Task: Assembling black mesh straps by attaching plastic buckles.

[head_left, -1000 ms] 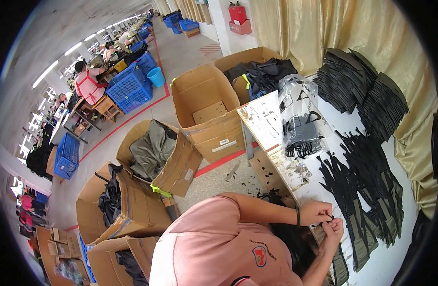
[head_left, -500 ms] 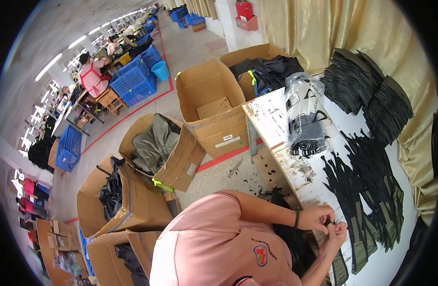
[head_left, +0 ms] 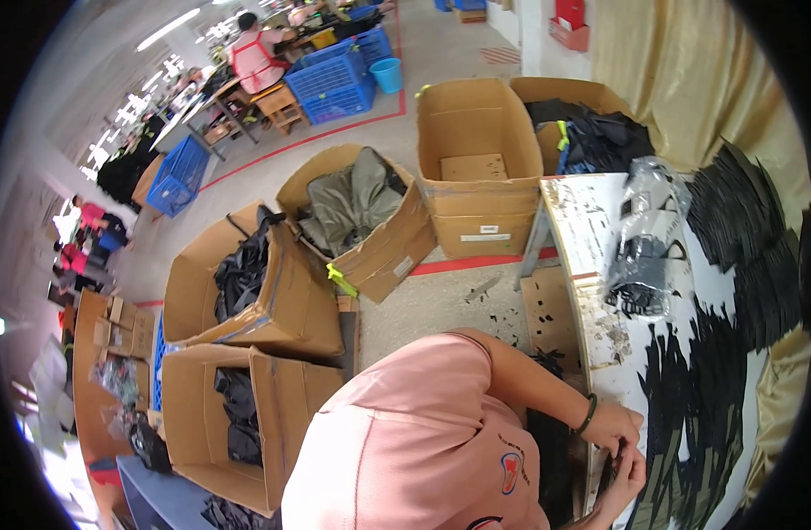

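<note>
My left hand [head_left: 614,426], with a dark bracelet at the wrist, is at the table's near edge, its fingers closed in a pinch. Just below it in the picture, my right hand [head_left: 630,475] is pinched too, and the fingertips of both meet. Between them a black strip [head_left: 610,473] shows in part; the fingers cover most of it. Beside my hands on the white table lie rows of black webbing straps with dark olive panels [head_left: 698,464].
On the worn white table [head_left: 582,208] lie a clear plastic bag of grey and black pieces [head_left: 645,238] and stacked black strips [head_left: 736,208]. Cardboard boxes stand alongside, one with olive fabric [head_left: 357,199], one with black fabric [head_left: 246,274]. A co-worker [head_left: 257,57] sits far off.
The view has swung, so the boxes and table appear further right and the upper boxes lower. My hands stay together at the table's edge, fingers still pinched.
</note>
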The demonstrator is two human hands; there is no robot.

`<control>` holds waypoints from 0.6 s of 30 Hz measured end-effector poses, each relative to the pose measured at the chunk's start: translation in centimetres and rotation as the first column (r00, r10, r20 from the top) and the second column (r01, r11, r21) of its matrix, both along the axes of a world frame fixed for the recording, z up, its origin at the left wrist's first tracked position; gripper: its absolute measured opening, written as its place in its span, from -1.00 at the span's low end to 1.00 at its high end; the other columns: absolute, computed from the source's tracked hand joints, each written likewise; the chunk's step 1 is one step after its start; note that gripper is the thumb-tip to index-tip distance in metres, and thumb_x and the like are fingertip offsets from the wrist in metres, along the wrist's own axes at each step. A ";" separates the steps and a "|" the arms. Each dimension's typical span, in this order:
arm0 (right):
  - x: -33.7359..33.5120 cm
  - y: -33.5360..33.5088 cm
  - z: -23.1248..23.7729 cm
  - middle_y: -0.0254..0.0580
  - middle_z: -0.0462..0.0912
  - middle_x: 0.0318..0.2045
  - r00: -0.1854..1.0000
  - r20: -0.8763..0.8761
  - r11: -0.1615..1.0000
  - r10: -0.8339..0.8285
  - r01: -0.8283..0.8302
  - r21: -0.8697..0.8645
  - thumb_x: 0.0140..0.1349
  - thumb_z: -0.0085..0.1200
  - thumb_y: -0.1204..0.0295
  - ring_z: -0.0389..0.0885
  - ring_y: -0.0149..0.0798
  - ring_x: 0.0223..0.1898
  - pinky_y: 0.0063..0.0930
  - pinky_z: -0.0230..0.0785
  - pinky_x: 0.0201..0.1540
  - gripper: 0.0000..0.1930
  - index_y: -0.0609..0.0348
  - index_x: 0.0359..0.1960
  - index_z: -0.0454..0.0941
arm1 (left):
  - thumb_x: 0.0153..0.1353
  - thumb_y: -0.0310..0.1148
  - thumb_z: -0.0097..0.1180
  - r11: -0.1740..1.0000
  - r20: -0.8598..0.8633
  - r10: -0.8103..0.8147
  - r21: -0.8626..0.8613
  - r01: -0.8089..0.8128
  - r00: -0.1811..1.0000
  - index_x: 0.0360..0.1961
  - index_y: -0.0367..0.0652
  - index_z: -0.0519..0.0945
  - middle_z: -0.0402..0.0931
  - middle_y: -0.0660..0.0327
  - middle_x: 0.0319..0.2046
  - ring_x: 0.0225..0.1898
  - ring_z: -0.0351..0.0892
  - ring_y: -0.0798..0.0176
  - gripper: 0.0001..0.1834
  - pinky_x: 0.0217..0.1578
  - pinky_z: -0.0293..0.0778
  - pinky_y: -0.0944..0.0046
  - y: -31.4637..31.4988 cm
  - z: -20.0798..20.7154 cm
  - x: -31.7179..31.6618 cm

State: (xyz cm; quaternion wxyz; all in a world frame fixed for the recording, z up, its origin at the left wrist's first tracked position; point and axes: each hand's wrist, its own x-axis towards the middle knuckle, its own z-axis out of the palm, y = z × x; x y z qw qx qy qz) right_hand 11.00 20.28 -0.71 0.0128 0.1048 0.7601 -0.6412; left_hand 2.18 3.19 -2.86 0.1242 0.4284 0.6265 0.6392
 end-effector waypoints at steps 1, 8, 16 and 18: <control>0.1 0.7 -0.5 -0.26 0.50 -0.34 1.000 -0.008 0.999 0.015 -0.015 0.049 0.34 -0.12 0.40 0.37 -0.47 -0.39 -0.61 0.25 -0.25 -0.78 0.34 -0.20 0.46 | -0.16 -0.44 0.28 0.999 -0.093 -0.022 0.024 0.024 0.995 -0.46 -0.07 0.57 0.36 0.18 -0.43 -0.32 0.41 0.14 -0.83 -0.34 0.36 0.25 0.5 -0.3 -0.1; 0.5 -4.2 7.1 -0.24 0.52 -0.46 0.987 -0.084 0.969 -0.140 0.154 0.194 0.18 -0.02 0.55 0.42 -0.36 -0.37 -0.50 0.33 -0.24 -0.90 0.34 -0.43 0.50 | -0.13 -0.38 0.30 0.988 -0.194 -0.150 -0.009 0.151 0.969 -0.51 -0.08 0.53 0.43 0.19 -0.48 -0.28 0.42 0.09 -0.83 -0.29 0.35 0.17 0.6 -0.2 0.6; 0.2 -3.4 7.0 -0.28 0.52 -0.38 0.982 0.186 0.996 0.034 -0.050 0.080 0.27 -0.04 0.43 0.43 -0.38 -0.33 -0.51 0.31 -0.21 -0.83 0.30 -0.25 0.50 | -0.01 -0.52 0.21 0.974 0.473 -0.173 0.211 0.080 0.864 -0.29 -0.27 0.36 0.47 0.15 -0.59 -0.65 0.54 0.31 -0.71 -0.68 0.42 0.36 -1.3 -0.8 1.6; 0.9 -1.7 4.4 -0.31 0.52 -0.29 0.902 0.254 0.936 0.349 -0.347 -0.056 0.30 -0.02 0.35 0.42 -0.41 -0.29 -0.56 0.29 -0.19 -0.76 0.27 -0.14 0.48 | 0.01 -0.48 0.23 0.979 0.767 -0.131 0.199 -0.039 0.628 -0.24 -0.27 0.37 0.48 0.10 -0.60 -0.63 0.58 0.21 -0.68 -0.66 0.46 0.29 -3.4 -0.4 2.2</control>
